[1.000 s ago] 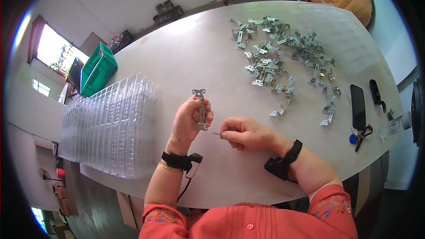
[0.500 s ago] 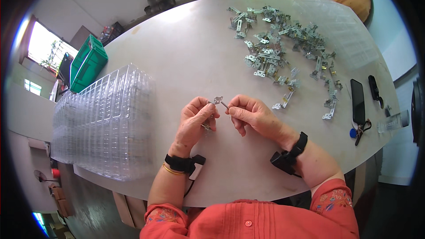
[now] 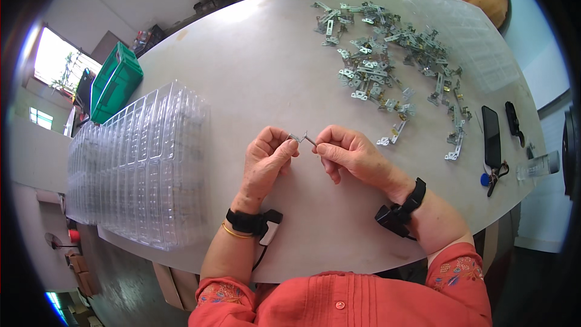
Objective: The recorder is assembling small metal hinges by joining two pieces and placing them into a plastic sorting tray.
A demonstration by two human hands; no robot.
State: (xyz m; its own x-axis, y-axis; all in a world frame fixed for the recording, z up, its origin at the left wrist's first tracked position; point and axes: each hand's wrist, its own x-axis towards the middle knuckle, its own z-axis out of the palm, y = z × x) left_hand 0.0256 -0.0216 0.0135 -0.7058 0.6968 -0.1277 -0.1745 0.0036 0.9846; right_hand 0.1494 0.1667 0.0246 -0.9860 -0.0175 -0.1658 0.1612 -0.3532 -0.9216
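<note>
Near the middle of the table, my left hand [image 3: 261, 158] pinches a small silvery metal bracket [image 3: 297, 138] between thumb and fingers. Facing it, my right hand [image 3: 352, 152] is closed on a thin grey metal rod [image 3: 310, 141], whose far end meets the bracket; whether the two are joined cannot be made out. Most of the bracket is covered by my left fingers. Similar metal brackets with brass-coloured parts [image 3: 370, 72] lie in a loose heap at the far right.
Stacked clear plastic trays [image 3: 145, 175] stand at the left, with a green crate [image 3: 115, 85] behind them. More clear trays [image 3: 469, 42] lie at the back right. A black phone [image 3: 491, 138], a dark folded object [image 3: 512, 121] and a clear bottle [image 3: 538, 166] are at the right edge.
The bracket has turned in my left fingers, so it now shows edge-on rather than flat. My right hand has shifted slightly rightward, still holding the rod.
</note>
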